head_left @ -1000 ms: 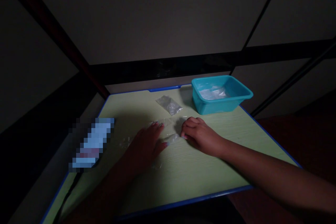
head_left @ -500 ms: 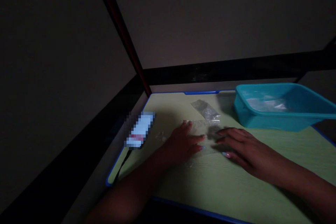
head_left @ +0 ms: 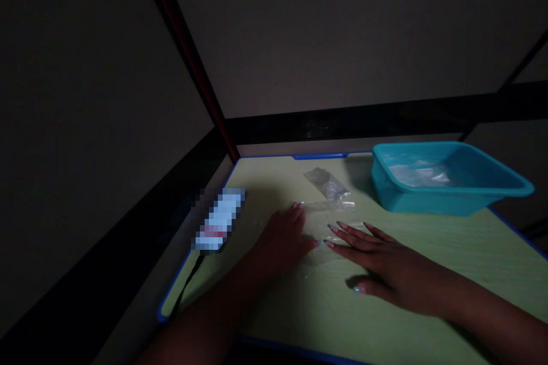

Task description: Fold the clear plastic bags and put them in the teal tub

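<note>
A clear plastic bag (head_left: pixel 319 222) lies flat on the pale green tabletop, its edges hard to make out in the dim light. My left hand (head_left: pixel 285 239) rests on the bag's left part, fingers stretched forward and thumb pointing right. From the right, my right hand (head_left: pixel 381 262) reaches over the bag's right part with its fingers spread and thumb apart. Neither hand grips anything. Just beyond the bag is a smaller clear packet (head_left: pixel 327 182), crumpled, with contents I cannot make out.
A turquoise plastic basin (head_left: pixel 428 199) stands at the back right with clear plastic inside. On the left lies a phone (head_left: pixel 220 219), its lit screen blurred, with a dark strap. The table (head_left: pixel 411 331) has a blue rim and sits against walls behind and left.
My right hand has come lower and left onto the bag, its fingers spreading flat. My left hand stays on the bag, its fingers closer together. The view has shifted slightly.
</note>
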Demonstrator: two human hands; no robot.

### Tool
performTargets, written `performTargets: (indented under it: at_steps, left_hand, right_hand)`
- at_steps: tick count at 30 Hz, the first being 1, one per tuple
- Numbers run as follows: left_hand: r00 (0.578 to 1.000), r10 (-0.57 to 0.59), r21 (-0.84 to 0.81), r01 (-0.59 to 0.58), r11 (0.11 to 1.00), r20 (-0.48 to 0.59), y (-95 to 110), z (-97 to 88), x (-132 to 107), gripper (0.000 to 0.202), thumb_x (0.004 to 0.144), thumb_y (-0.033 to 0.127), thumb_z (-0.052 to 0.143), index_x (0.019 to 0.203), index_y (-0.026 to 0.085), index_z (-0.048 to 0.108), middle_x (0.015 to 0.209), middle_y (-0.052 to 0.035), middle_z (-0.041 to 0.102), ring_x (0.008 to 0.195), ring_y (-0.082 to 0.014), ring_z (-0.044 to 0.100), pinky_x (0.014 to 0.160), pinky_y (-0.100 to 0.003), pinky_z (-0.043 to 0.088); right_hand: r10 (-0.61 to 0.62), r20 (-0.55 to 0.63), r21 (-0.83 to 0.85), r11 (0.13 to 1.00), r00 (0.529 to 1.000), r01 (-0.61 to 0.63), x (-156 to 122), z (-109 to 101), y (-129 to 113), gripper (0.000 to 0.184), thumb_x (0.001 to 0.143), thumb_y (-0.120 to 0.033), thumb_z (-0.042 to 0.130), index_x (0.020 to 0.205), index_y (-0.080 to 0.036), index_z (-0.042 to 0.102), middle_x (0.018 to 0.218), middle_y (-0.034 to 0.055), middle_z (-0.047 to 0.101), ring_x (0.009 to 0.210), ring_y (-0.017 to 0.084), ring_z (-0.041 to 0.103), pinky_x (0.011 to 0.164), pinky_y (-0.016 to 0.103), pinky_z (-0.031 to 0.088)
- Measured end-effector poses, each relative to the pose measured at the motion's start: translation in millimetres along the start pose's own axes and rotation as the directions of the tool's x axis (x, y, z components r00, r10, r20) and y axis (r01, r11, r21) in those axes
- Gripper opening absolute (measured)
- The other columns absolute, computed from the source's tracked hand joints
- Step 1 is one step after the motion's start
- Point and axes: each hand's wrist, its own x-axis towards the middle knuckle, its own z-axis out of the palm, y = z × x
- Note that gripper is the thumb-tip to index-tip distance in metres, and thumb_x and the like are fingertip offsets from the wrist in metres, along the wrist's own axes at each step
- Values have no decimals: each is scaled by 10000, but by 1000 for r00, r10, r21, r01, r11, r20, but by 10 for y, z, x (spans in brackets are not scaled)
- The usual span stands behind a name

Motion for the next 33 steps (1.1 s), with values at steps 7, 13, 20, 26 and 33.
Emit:
performTargets:
  at_steps: [7, 13, 20, 26, 33]
  left_hand:
    - [980, -181, 28, 184, 983, -80, -38, 15, 9, 659, 948, 507, 322, 1455, 91, 260, 1542, -176, 249, 1440, -270, 189, 1134, -575, 176]
    - [953, -272, 78, 284, 956, -135, -59, 22, 21, 660, 927, 532, 361, 1457, 146, 286, 1553, -202, 208, 1441, -326, 157, 1097, -632, 181]
    - [935, -312, 101, 331, 938, -172, -42, 33, 34, 681, 891, 518, 467, 1471, 220, 271, 1568, -209, 133, 1441, -364, 92, 1080, -630, 202]
    - [968, -233, 117, 242, 963, -91, -35, 37, 18, 809, 829, 559, 545, 1475, 164, 260, 1563, -227, 82, 1440, -371, 54, 1088, -647, 142]
    - [995, 99, 25, -100, 995, 21, 20, 125, 17, 943, 755, 652, 583, 1472, 134, 257, 1558, -195, 132, 1443, -355, 90, 1105, -640, 136]
  right_hand:
    - [42, 27, 30, 999, 999, -43, -65, -109, -59, 701, 832, -605, 547, 1449, -360, 321, 1529, 68, 250, 1404, 328, 230, 1114, 634, 106]
    - [61, 45, 49, 997, 997, -63, -135, -210, -75, 737, 777, -623, 604, 1426, -354, 379, 1497, 81, 352, 1379, 343, 305, 1109, 644, 105]
    - [-18, -94, 74, 997, 995, 25, -111, -293, -151, 570, 830, -513, 606, 1359, -334, 494, 1317, 53, 584, 1241, 290, 479, 1081, 570, 245]
    - [42, -204, 4, 999, 978, -42, -40, -263, -179, 443, 889, -381, 539, 1295, -204, 561, 1176, 114, 618, 1037, 255, 578, 913, 425, 431]
    - [107, -262, -68, 989, 959, -128, 23, -263, -153, 389, 901, -364, 517, 1227, -166, 594, 1116, 145, 604, 1027, 267, 552, 875, 432, 414]
